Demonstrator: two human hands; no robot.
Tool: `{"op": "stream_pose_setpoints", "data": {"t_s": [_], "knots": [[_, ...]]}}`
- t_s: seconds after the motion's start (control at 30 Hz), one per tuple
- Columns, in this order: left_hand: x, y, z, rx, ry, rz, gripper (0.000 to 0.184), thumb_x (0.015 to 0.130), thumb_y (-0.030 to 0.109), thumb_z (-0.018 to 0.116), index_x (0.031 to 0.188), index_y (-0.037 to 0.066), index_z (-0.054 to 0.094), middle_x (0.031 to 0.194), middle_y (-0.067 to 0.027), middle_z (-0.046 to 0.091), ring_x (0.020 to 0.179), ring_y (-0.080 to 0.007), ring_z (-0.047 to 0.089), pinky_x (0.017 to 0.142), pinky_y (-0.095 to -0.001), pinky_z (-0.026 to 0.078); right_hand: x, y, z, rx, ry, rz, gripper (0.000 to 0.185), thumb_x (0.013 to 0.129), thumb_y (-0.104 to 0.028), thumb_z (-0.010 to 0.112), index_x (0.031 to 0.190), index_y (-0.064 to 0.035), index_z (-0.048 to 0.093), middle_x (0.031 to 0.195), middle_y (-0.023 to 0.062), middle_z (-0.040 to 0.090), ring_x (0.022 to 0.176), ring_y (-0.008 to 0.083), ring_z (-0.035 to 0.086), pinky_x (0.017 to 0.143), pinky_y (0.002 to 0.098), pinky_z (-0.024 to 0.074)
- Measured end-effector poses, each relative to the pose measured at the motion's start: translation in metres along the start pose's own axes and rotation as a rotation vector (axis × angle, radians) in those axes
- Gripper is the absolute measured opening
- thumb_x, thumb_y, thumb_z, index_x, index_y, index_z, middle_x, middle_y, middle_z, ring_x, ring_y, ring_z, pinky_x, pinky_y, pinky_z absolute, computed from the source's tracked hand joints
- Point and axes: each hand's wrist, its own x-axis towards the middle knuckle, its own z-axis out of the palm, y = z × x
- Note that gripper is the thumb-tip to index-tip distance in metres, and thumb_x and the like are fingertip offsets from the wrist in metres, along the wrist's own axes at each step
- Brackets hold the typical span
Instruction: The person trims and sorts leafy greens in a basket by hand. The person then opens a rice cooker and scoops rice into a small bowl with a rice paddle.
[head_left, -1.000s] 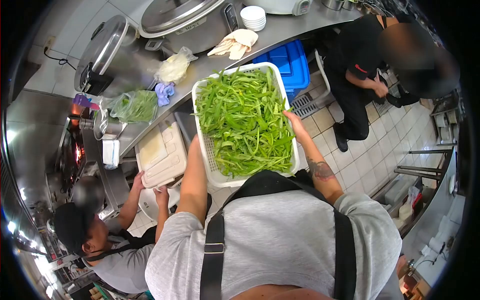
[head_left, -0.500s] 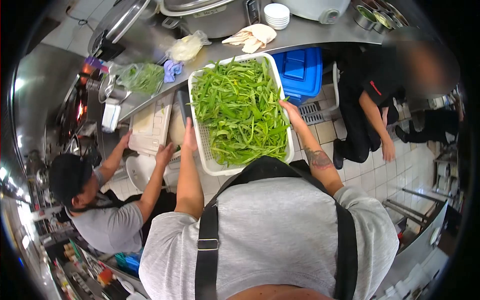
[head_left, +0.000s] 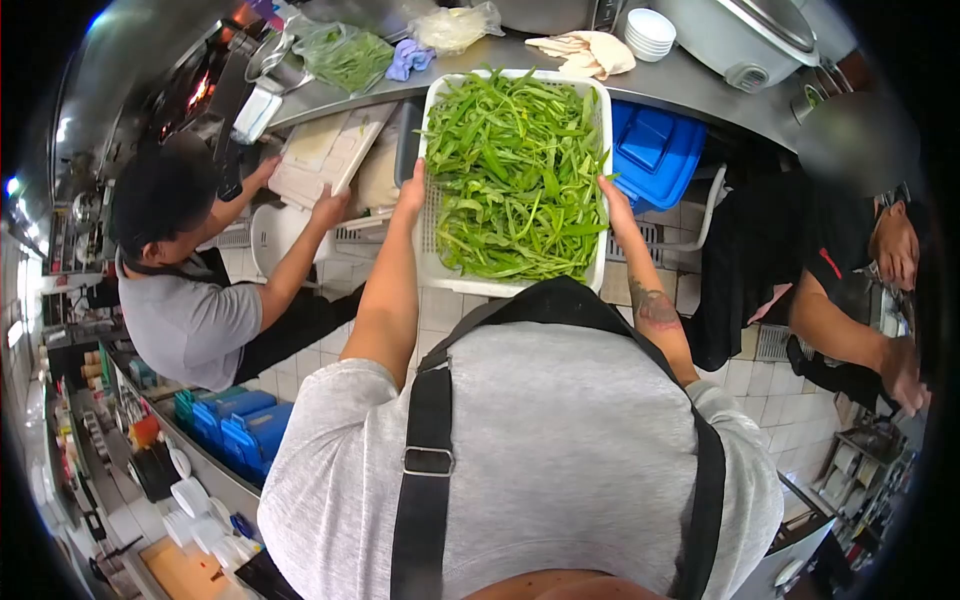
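Observation:
A white perforated basket (head_left: 430,240) full of cut green leafy vegetables (head_left: 520,170) is held up in front of my chest, near the steel counter's edge. At its left side, my left hand (head_left: 411,190) grips the wall, with part of the fingers hidden. My right hand (head_left: 616,202) holds the opposite side, fingers against the rim. Leaves and stems fill the basket nearly to its top.
The steel counter (head_left: 560,62) carries a bag of greens (head_left: 345,55), a beige cloth (head_left: 585,52), stacked white bowls (head_left: 650,34) and a cooker (head_left: 745,40). Blue lidded bins (head_left: 655,150) stand below. A person (head_left: 190,310) at left holds a pale lid (head_left: 325,160); another person (head_left: 760,250) is at right.
The view has turned, so the counter and the left person sit differently in it. Both hands still hold the basket. At right, the other person has bent and moved an arm.

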Motion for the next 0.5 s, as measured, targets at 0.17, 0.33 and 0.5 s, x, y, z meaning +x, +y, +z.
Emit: {"op": "stream_pose_setpoints", "data": {"t_s": [0.17,0.33,0.5], "knots": [[-0.008,0.005,-0.002,0.317,0.122,0.057,0.089,0.083,0.072,0.022,0.103,-0.004,0.064,0.112,-0.0305,0.056,0.113,-0.0418,0.049,0.098,-0.0435,0.035,-0.003,-0.006,0.001,0.029,-0.023,-0.006,0.074,0.084,-0.053,0.053,0.133,0.0018,0.042,0.134,0.0148,0.045,0.122,0.0244,0.043,0.101,0.0312,0.0297],[-0.009,0.007,-0.001,0.352,0.149,0.014,0.083,0.085,0.068,0.023,0.104,-0.001,0.065,0.113,-0.0284,0.056,0.113,-0.0402,0.050,0.097,-0.0442,0.037,-0.003,-0.005,0.001,0.041,-0.040,-0.019,0.071,0.085,-0.051,0.053,0.132,0.0017,0.044,0.130,0.0133,0.049,0.118,0.0224,0.047,0.099,0.0299,0.0325],[-0.015,0.012,-0.001,0.353,0.167,0.005,0.081,0.085,0.067,0.025,0.105,0.000,0.065,0.113,-0.0275,0.056,0.112,-0.0396,0.050,0.096,-0.0446,0.037,-0.006,-0.007,0.001,-0.009,-0.017,-0.043,0.070,0.086,-0.052,0.052,0.131,0.0014,0.045,0.130,0.0134,0.049,0.118,0.0219,0.046,0.099,0.0295,0.0314]]}}
